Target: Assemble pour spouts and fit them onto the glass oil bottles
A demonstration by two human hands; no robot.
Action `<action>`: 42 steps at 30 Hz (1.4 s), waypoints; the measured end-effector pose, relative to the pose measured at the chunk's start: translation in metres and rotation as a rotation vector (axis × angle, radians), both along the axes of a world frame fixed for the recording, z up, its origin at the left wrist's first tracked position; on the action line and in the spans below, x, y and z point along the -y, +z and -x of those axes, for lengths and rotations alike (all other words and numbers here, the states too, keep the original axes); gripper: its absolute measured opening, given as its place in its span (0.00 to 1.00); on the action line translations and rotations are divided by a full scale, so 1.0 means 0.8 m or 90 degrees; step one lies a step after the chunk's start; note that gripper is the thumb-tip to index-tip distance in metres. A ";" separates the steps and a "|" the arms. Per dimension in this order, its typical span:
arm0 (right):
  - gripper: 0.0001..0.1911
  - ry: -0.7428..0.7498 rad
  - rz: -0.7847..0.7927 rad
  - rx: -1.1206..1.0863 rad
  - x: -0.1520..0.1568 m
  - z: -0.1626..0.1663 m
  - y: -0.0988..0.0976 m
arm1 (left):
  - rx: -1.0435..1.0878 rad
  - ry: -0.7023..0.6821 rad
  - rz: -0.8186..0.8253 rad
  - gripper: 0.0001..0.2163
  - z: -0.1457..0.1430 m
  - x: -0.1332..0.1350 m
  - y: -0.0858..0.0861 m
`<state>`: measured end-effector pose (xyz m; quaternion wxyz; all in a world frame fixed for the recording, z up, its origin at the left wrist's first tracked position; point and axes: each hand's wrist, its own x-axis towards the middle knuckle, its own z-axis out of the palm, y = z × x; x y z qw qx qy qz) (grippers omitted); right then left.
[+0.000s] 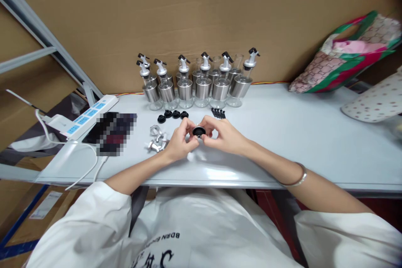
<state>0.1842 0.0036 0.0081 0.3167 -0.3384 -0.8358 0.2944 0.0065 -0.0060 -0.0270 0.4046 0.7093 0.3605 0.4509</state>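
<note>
Between my fingertips, just above the table, is a pourer top (pixel 199 131) with a black stopper set in a silver rim, its black side turned toward me. My left hand (pixel 183 138) pinches it from the left. From the other side, the thumb and fingers of my right hand (pixel 221 135) close on it. Several loose black stoppers (pixel 176 114) lie beyond my left hand. Silver spout pieces (pixel 157 139) are piled beside my left wrist. Beyond my right hand lies a row of small black flip caps (pixel 218 113).
Glass bottles with steel sleeves (pixel 203 88) stand along the cardboard wall, several topped with pourers. At the left are a power strip (pixel 91 117), a pixelated phone-like object (pixel 117 134) and a white cable (pixel 95 163). A patterned bag (pixel 339 60) and a dotted white container (pixel 373 96) stand right.
</note>
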 end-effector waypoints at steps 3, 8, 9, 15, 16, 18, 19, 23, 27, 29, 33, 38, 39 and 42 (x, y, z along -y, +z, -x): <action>0.07 0.005 0.040 -0.006 -0.007 -0.002 -0.003 | 0.021 0.008 -0.011 0.09 0.001 -0.004 -0.005; 0.07 -0.010 0.026 -0.010 -0.012 -0.005 -0.002 | 0.035 0.000 -0.003 0.10 0.003 -0.006 -0.008; 0.07 -0.014 0.018 -0.011 -0.011 -0.005 -0.001 | 0.036 -0.005 0.000 0.10 0.003 -0.005 -0.008; 0.07 -0.036 0.025 -0.017 -0.009 -0.004 0.004 | 0.063 -0.008 0.016 0.11 0.003 -0.007 -0.010; 0.07 -0.034 0.031 -0.022 -0.008 -0.004 0.004 | 0.064 -0.011 0.014 0.11 0.003 -0.008 -0.010; 0.09 -0.027 0.044 -0.028 -0.007 -0.004 0.004 | 0.060 -0.017 0.007 0.12 0.003 -0.008 -0.009; 0.10 -0.025 0.048 -0.028 -0.007 -0.004 0.004 | 0.055 -0.017 0.003 0.13 0.003 -0.008 -0.008; 0.10 -0.037 0.053 -0.028 -0.005 -0.003 0.003 | 0.032 0.000 -0.029 0.13 0.002 -0.005 -0.006; 0.10 -0.028 0.078 -0.049 -0.007 -0.004 0.001 | 0.020 0.028 -0.048 0.14 0.002 -0.005 -0.008; 0.11 -0.025 0.079 -0.050 -0.009 -0.005 0.000 | 0.008 0.036 -0.053 0.14 0.002 -0.006 -0.010; 0.12 -0.011 0.051 -0.072 -0.014 -0.007 -0.001 | -0.001 0.046 -0.099 0.13 0.002 -0.008 -0.011; 0.12 -0.024 -0.007 -0.123 -0.012 -0.004 0.001 | 0.003 0.073 -0.145 0.12 0.002 -0.006 -0.007; 0.11 -0.026 -0.019 -0.131 -0.011 -0.004 0.001 | 0.005 0.072 -0.151 0.12 0.002 -0.006 -0.006; 0.09 -0.038 -0.039 -0.148 -0.009 -0.004 0.000 | 0.012 0.049 -0.166 0.13 0.002 -0.004 -0.003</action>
